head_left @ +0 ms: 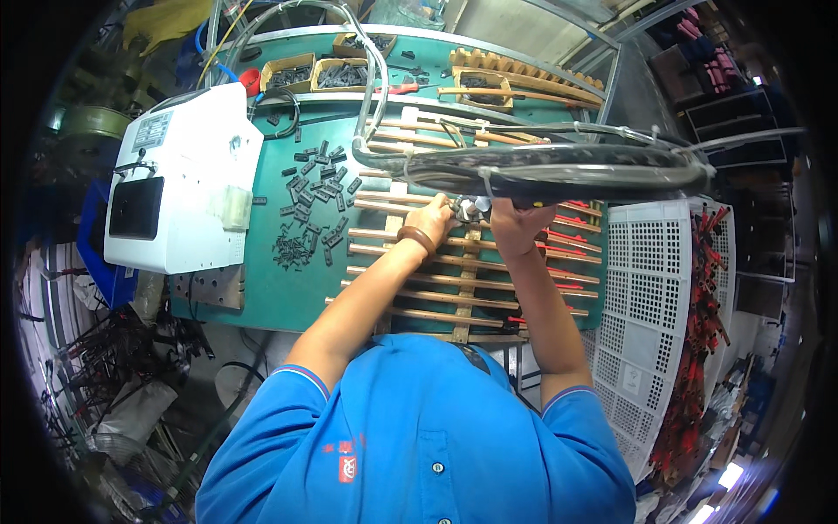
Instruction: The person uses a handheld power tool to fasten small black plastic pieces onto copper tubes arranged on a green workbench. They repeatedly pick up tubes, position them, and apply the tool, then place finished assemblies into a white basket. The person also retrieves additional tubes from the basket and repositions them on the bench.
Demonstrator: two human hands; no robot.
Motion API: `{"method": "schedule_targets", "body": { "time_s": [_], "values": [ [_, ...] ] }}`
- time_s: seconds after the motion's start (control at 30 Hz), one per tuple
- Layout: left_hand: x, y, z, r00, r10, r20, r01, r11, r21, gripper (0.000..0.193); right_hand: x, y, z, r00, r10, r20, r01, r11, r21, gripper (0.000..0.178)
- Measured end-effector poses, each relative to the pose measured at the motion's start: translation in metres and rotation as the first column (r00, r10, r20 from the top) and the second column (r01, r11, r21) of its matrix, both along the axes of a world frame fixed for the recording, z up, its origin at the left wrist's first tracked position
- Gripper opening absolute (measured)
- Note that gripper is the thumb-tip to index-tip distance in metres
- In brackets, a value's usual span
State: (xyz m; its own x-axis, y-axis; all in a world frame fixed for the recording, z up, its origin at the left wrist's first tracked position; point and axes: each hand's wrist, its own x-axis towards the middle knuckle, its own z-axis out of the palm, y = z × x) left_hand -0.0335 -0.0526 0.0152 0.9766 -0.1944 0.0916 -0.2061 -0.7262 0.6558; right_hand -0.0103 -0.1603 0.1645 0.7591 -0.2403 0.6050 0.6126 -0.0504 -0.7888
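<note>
My right hand [521,223] is closed around what looks like a power screwdriver, whose shiny metal nose [471,209] points left. The upper part of that tool is hidden by a thick bundle of hoses [559,170]. Against the nose my left hand [432,220] is closed, fingers curled at a rod; what they pinch is too small to make out. Beneath both hands, several copper-coloured rods [454,297] lie side by side across a wooden rack [465,284]. Red pieces [567,238] show at their right ends.
Black clips [305,188] and a pile of small screws [297,248] lie on the green table [279,301]. A white machine [188,179] stands left. Behind are cardboard boxes [340,75] of black parts and a notched wooden strip [524,74]. A white plastic crate [642,306] stands right.
</note>
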Motion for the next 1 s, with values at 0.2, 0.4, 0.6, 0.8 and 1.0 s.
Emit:
{"method": "schedule_targets", "body": {
  "time_s": [0.2, 0.4, 0.6, 0.8, 1.0],
  "values": [
    [0.003, -0.001, -0.003, 0.999, -0.018, 0.047, 0.018, 1.0, -0.013, 0.019, 0.002, -0.005, 0.011, 1.0, -0.012, -0.021, 0.009, 0.988, -0.153, 0.013],
    [-0.001, 0.0, -0.003, 1.0, -0.017, 0.02, 0.017, 1.0, -0.011, 0.018, -0.006, 0.001, 0.007, 1.0, 0.003, -0.007, -0.003, 0.999, -0.047, 0.014],
    [-0.001, -0.002, -0.005, 0.999, -0.017, -0.041, 0.02, 0.998, 0.067, 0.024, -0.008, 0.005, 0.006, 0.999, -0.051, 0.012, 0.051, 0.996, -0.072, 0.014],
    [0.003, -0.002, -0.013, 0.998, -0.026, 0.049, 0.027, 1.0, -0.007, 0.02, -0.01, 0.002, 0.009, 0.998, -0.055, -0.01, 0.054, 0.997, -0.054, 0.012],
    [-0.003, -0.003, -0.003, 1.0, -0.018, 0.019, 0.018, 1.0, -0.011, 0.019, -0.01, 0.001, 0.005, 0.997, -0.01, -0.07, 0.01, 1.0, 0.005, 0.011]
  ]
}}
